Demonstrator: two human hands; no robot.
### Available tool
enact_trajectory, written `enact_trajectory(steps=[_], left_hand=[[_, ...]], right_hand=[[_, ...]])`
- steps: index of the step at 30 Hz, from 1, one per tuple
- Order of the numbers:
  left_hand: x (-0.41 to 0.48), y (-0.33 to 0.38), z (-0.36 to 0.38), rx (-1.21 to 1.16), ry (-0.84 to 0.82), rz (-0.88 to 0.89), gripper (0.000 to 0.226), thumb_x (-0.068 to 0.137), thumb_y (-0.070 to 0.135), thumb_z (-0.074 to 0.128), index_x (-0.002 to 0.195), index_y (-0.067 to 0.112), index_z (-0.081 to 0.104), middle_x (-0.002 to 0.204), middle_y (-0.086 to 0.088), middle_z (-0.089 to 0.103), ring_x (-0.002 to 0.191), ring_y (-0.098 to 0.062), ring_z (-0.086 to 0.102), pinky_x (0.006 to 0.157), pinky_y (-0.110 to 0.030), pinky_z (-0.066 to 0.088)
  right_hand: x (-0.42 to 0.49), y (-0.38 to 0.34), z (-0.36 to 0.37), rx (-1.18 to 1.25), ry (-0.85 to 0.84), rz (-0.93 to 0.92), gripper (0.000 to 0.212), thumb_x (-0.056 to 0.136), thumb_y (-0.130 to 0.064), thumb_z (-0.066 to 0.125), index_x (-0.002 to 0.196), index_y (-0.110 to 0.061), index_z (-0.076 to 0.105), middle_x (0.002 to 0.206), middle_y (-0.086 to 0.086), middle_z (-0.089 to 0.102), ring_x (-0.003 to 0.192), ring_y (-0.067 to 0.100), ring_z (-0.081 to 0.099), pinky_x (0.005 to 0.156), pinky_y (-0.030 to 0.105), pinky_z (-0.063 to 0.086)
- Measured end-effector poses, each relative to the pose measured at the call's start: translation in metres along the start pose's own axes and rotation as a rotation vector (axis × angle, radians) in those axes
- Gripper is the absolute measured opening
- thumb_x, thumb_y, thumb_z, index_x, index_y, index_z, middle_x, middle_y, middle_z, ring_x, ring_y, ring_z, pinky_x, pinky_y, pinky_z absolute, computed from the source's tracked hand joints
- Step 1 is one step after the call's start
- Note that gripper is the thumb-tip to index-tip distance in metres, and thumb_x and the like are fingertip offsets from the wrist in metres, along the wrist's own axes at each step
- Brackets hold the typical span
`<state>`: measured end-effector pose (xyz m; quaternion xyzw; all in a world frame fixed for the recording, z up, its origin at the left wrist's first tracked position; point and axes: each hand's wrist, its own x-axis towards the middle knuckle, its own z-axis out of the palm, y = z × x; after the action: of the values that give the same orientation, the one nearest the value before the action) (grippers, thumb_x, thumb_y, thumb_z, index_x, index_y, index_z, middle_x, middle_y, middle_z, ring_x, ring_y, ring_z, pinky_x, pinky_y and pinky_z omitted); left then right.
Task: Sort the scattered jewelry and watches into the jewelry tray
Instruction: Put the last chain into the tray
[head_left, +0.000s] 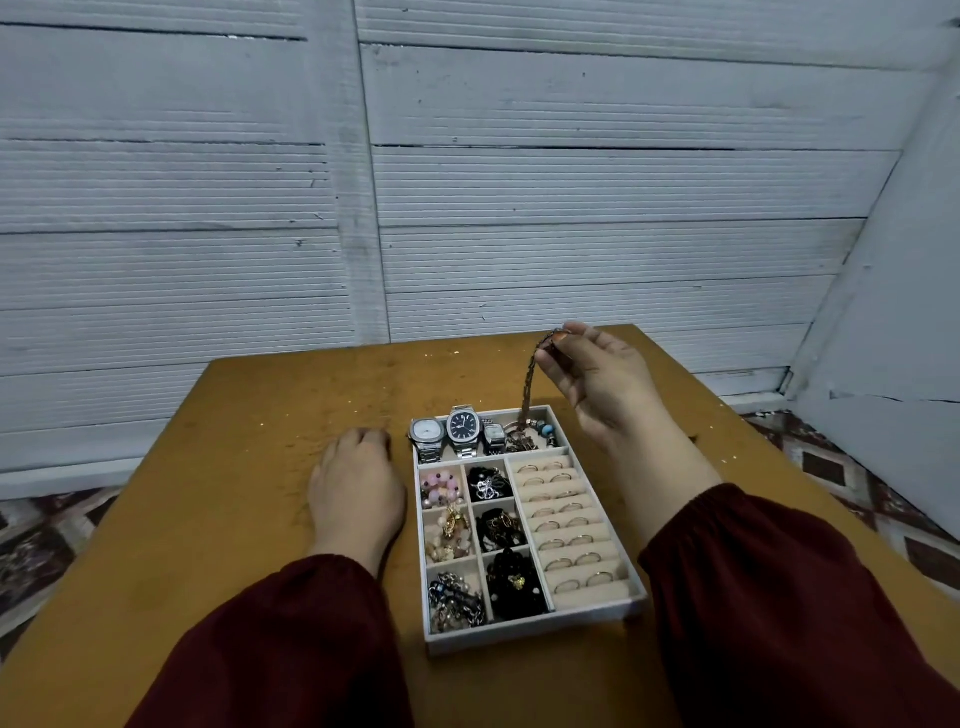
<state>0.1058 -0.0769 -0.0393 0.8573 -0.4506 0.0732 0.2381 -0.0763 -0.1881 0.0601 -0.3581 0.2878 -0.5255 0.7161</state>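
- Right hand (597, 384): thumb and fingertips pinch the chain (531, 379); it hangs below them into the tray's (535, 627) far compartment, its end lost among clutter.
- Left hand (358, 483): flat on the table (234, 467), fingers loosely bent, tips hidden.

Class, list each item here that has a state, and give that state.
right hand, raised, pinching the chain
chain, hanging, lower end in the jewelry tray's far compartment
left hand, resting on the table, holding nothing
watches, seated in the far compartment
rings, slotted in the rolls
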Motion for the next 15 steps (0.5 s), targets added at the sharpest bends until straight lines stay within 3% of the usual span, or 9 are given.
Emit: enact_trajectory(steps=[7, 13, 15], left_hand=[[0.000, 0.001, -0.001, -0.011, 0.004, 0.000, 0.034, 0.089, 0.008, 0.043, 0.118, 0.012, 0.061, 0.118, -0.010, 0.061, 0.110, -0.030, 0.054, 0.087, -0.038, 0.044], [0.000, 0.002, -0.002, -0.010, 0.001, 0.005, 0.034, 0.089, 0.010, 0.044, 0.118, 0.011, 0.061, 0.118, -0.011, 0.060, 0.109, -0.031, 0.054, 0.087, -0.039, 0.044], [-0.001, 0.001, -0.002, -0.010, 0.001, 0.004, 0.034, 0.089, 0.010, 0.044, 0.119, 0.012, 0.061, 0.118, -0.010, 0.060, 0.109, -0.030, 0.054, 0.087, -0.039, 0.043]], right_hand=[[0.006, 0.016, -0.015, -0.151, 0.011, 0.042, 0.016, 0.086, 0.012, 0.056, 0.085, -0.004, 0.055, 0.089, 0.018, 0.059, 0.069, 0.023, 0.063, 0.060, 0.022, 0.059], [0.008, 0.027, -0.022, -0.545, -0.007, -0.070, 0.017, 0.081, 0.011, 0.063, 0.082, -0.006, 0.060, 0.087, 0.011, 0.061, 0.069, 0.021, 0.063, 0.066, 0.026, 0.058], [0.004, 0.027, -0.023, -0.699, -0.007, -0.095, 0.015, 0.082, 0.005, 0.064, 0.082, -0.010, 0.062, 0.087, 0.009, 0.064, 0.070, 0.020, 0.064, 0.056, 0.027, 0.056]])
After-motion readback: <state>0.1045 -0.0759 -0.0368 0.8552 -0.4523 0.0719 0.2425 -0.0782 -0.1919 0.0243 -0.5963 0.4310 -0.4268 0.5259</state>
